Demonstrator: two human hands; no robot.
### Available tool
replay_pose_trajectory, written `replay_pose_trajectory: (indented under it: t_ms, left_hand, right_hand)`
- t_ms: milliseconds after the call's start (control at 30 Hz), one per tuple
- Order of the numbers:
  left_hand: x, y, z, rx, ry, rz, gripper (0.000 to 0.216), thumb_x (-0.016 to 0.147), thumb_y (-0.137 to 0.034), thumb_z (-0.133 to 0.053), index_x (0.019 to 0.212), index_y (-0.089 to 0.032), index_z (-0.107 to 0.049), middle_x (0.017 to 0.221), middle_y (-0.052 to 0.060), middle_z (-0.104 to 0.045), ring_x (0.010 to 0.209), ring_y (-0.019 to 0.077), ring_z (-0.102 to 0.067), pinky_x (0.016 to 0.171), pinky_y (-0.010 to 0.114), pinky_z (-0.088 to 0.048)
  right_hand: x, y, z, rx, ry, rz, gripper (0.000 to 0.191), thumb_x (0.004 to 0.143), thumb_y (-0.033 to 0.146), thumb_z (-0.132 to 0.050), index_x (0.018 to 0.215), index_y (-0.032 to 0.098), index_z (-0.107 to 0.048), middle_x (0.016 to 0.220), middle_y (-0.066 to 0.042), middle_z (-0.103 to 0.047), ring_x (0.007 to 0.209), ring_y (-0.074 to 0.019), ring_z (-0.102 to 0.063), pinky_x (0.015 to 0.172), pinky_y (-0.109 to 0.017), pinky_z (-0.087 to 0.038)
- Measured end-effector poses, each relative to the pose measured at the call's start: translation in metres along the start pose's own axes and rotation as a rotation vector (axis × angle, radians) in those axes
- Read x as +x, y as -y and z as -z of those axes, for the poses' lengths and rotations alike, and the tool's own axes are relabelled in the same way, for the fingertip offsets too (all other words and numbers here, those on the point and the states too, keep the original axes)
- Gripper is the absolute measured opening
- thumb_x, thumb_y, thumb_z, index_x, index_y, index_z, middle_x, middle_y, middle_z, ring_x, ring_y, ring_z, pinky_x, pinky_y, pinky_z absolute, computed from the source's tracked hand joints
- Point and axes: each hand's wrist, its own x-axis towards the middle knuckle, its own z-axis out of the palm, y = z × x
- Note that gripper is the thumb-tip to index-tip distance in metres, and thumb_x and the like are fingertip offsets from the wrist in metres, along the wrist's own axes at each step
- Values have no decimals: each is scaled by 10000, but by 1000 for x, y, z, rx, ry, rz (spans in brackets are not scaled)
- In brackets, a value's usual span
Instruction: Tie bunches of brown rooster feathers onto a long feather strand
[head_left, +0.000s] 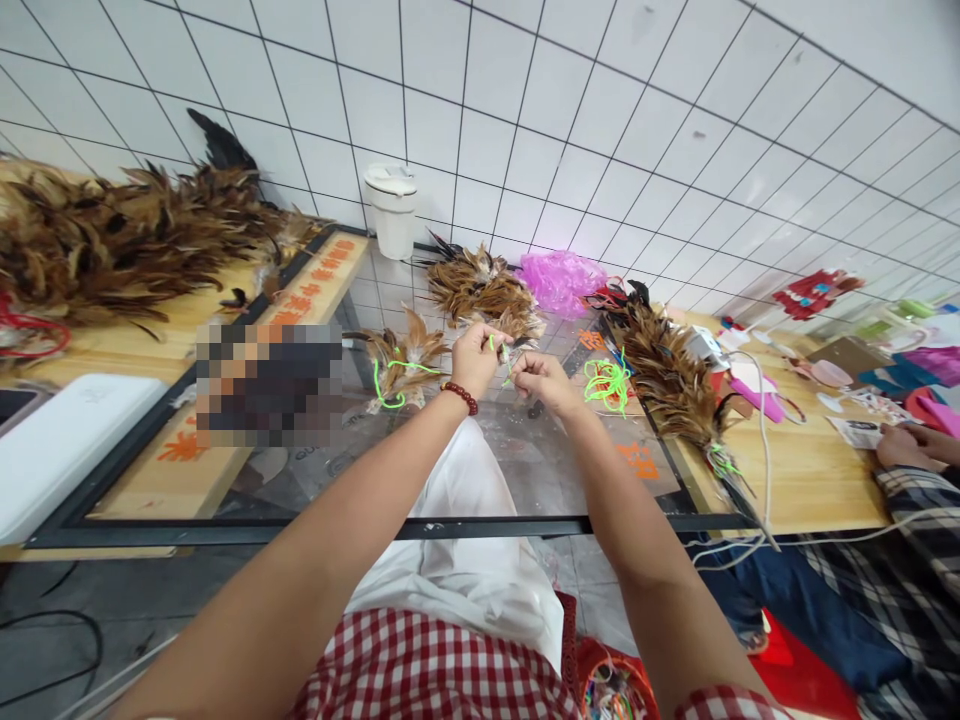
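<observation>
Cord [493, 343] pinched in the left hand [472, 360], above the glass [551, 470].
Right hand [544, 382]: fingers curled near the cord; whether they grip it cannot be told. Left of the hands, pixelation [270, 385] masks an item. Beyond, a feather pile [472, 285] is partly hidden by the left hand. Purple plastic [561, 282] beside it, form not discernible.

"Can we tell what our fingers [527, 378] work on?"
"A green strand [492, 343] shows; the rest is too small."
"The dark thing [270, 390]?"
"Pixelation hides its shape from us."
"The feather heap [112, 240]?"
"We lose its end past the left edge."
</observation>
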Motion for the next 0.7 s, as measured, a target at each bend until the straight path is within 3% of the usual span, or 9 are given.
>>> replay_pose_trajectory:
  t_ms: [200, 400, 533, 700]
  left_hand:
    - [1, 2, 1, -22, 53, 21, 110, 787, -202, -553, 720, -171, -635, 786, 26, -696, 714, 117, -588, 709, 239, -447]
    - [-2, -7, 5, 85, 108, -138, 114, 782, -148, -534, 752, -185, -638, 806, 27, -689, 754, 126, -596, 740, 246, -441]
    - [-8, -11, 4, 149, 182, -192, 106, 804, -184, -527, 757, -187, -622, 724, 9, -652, 686, 123, -566, 694, 246, -433]
    - [-10, -15, -1, 19, 184, -99, 87, 803, -235, -566, 761, -180, -619, 753, 9, -651, 724, 120, -582, 712, 246, -452]
  right_hand:
    - [1, -2, -3, 55, 56, -28, 126, 607, 268, -654, 612, 183, -561, 449, 69, -507, 386, -64, -436, 418, -190, -340]
    - [7, -2, -4, 238, -82, -105, 218, 617, 365, -692, 616, 171, -592, 568, 27, -593, 460, -74, -514, 471, -205, -411]
    - [10, -6, -1, 365, -157, -159, 353, 587, 461, -768, 626, 175, -565, 556, 36, -583, 419, -54, -446, 433, -206, -359]
    - [10, -8, 3, 424, -141, -172, 400, 499, 357, -845, 553, 179, -491, 496, 69, -523, 388, -27, -356, 430, -200, -327]
